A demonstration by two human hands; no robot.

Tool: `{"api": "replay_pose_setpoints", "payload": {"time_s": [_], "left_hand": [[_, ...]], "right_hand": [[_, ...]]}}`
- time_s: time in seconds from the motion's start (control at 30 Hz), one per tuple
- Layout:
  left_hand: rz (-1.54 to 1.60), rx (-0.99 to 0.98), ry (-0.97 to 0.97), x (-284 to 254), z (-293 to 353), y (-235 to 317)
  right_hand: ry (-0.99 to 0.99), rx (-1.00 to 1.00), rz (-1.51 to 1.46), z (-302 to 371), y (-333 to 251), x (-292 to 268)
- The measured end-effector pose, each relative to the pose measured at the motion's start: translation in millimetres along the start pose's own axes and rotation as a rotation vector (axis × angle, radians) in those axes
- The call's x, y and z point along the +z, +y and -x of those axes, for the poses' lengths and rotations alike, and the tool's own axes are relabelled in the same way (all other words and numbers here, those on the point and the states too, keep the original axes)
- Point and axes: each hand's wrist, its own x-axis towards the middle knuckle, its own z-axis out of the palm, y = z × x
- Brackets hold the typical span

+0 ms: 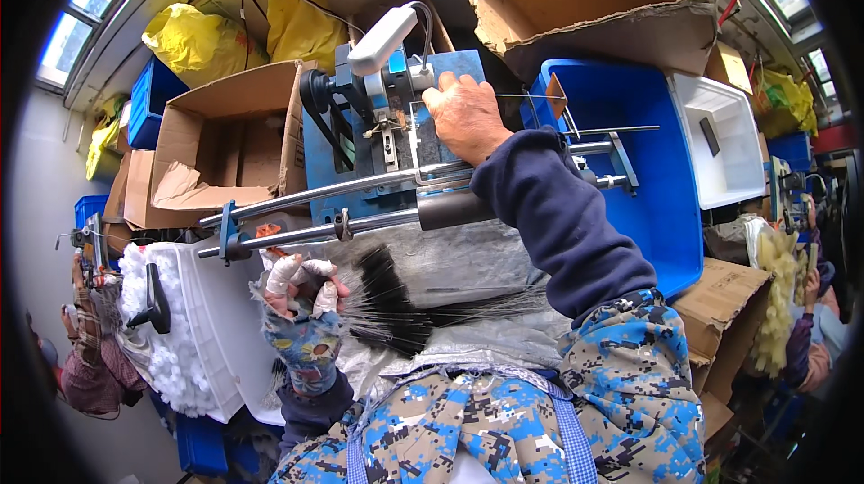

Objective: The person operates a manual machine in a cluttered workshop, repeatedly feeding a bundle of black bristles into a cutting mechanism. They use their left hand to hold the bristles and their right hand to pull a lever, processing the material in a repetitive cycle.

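A blue bench machine (pixel 461 61) with a white lamp head (pixel 382 41) and a black belt wheel stands in front of me. My right hand (pixel 468 115) is closed over the machine's right side, back of the hand up; what its fingers grip is hidden. A thin wire runs rightward from beside it. Below the metal rails (pixel 378 225), my left hand (pixel 304 286) is curled, its fingers wrapped in pale tape. Next to it, dark bristles (pixel 387 290) with pale ends fan out over a grey sheet (pixel 468 259). What the left fingers hold cannot be made out.
A large blue bin (pixel 670 250) and a white tray (pixel 733 137) stand at right. Cardboard boxes (pixel 229 124) are behind. At left a white bin (pixel 216 331) has white tufts (pixel 166 340) beside it. Other people work at both sides.
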Motion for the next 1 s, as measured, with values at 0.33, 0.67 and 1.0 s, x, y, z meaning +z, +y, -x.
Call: {"api": "replay_pose_setpoints", "payload": {"time_s": [0.33,0.67,1.0], "left_hand": [[0.009,-0.069,-0.057,1.2,2.3,-3.4],[0.055,-0.082,-0.02,19.9,-1.6,1.9],[0.017,-0.069,-0.013,15.1,3.3,8.2]], "right_hand": [[0.025,0.081,-0.031,-0.9,8.6,7.5],[-0.106,0.106,-0.084,44.4,12.1,-25.6],[-0.039,0.068,-0.174,32.6,-22.3,-8.6]]}}
